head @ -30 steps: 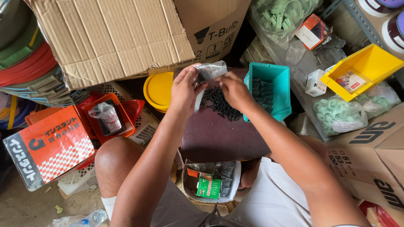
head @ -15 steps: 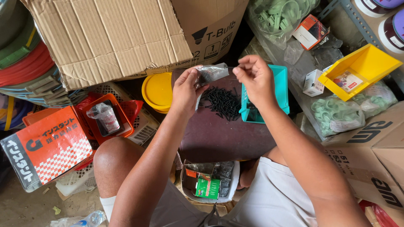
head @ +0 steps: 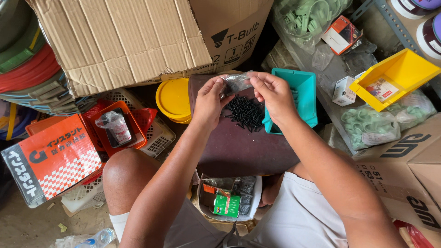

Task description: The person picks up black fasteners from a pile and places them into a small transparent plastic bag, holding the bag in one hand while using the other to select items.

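Note:
My left hand (head: 209,101) and my right hand (head: 274,93) both pinch a small clear plastic bag (head: 236,82), held up between them over a dark brown stool top (head: 239,147). Right below the bag lies a heap of small black screws (head: 246,113) on that top. A teal plastic bin (head: 301,98) sits at the stool's right edge, partly behind my right hand. My bare knees show at the bottom of the view.
A big torn cardboard box (head: 124,41) fills the back. A yellow lid (head: 173,98), an orange tray (head: 117,128) and an orange carton (head: 50,158) are to the left. A yellow bin (head: 395,78) and bags of green clips (head: 372,126) are on the right. A white tub (head: 229,197) sits between my legs.
My right hand has dropped back from above the teal bin to the bag. Both hands now grip the bag again over the screws.

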